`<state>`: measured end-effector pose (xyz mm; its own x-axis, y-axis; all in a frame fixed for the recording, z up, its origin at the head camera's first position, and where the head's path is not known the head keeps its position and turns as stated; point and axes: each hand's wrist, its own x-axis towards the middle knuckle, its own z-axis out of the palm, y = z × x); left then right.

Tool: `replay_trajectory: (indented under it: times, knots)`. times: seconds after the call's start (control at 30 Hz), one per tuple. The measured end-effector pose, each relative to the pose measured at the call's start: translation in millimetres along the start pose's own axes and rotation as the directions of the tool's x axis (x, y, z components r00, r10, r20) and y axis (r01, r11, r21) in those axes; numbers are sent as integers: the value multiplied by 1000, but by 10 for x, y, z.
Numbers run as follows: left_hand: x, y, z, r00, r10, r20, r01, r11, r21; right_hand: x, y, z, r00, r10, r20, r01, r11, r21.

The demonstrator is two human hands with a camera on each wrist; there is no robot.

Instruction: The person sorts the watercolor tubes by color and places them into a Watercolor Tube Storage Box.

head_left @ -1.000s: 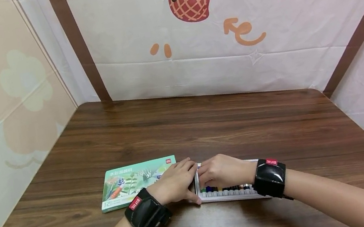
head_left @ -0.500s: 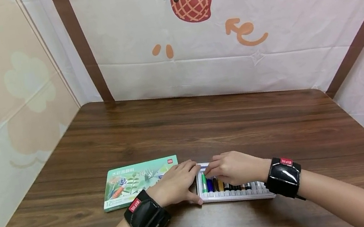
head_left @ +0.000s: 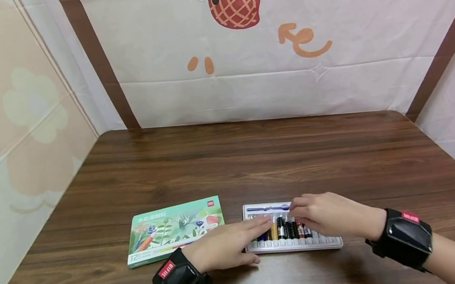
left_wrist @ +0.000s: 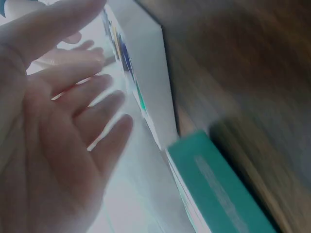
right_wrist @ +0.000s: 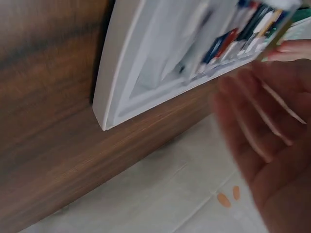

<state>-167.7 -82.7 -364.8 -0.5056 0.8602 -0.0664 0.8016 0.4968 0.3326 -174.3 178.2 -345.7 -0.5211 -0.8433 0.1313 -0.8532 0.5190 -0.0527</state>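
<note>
In the head view a white plastic tray [head_left: 292, 247] lies on the table with a row of paint tubes [head_left: 280, 228] in its slots, yellow, black, brown and other colours. A thin blue paintbrush [head_left: 266, 208] lies along its far side. My left hand [head_left: 227, 244] reaches over the tray's left end with straight fingers, hiding some tubes. Above the right half is my right hand [head_left: 332, 215], its fingers loosely bent. In the right wrist view these fingers [right_wrist: 243, 121] are spread with nothing between them. The left wrist view shows the left fingers [left_wrist: 82, 97] extended beside the tray wall.
A green paint box [head_left: 174, 228] with a plant picture lies flat left of the tray, partly behind my left hand. The brown wooden table [head_left: 231, 161] runs back to a printed white cloth [head_left: 273, 88]. Another cloth hangs along the left side.
My right hand has moved right along the tray, uncovering more tubes and the brush. My left hand has left the tray's left edge and now stretches over its near left part.
</note>
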Motion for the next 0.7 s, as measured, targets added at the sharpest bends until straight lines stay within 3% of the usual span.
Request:
replay_trajectory:
  times: [0.2, 0.37, 0.5, 0.6, 0.7]
  knots:
    - [29, 94, -7, 997, -38, 68, 38, 999, -4, -161, -126, 29, 996, 86, 26, -86, 996, -16]
    - [48, 112, -32, 995, -58, 83, 64, 995, -80, -194, -142, 69, 993, 114, 22, -113, 993, -32]
    - [26, 46, -47, 998, -64, 18, 65, 996, -69, -211, -130, 67, 992, 122, 35, -120, 992, -46]
    - [-25, 8, -42, 996, -54, -64, 57, 997, 45, -230, -116, 59, 992, 117, 45, -114, 992, -56]
    - [-67, 9, -26, 996, -38, -86, 48, 992, 115, -256, -105, 59, 993, 110, 50, -107, 992, -72]
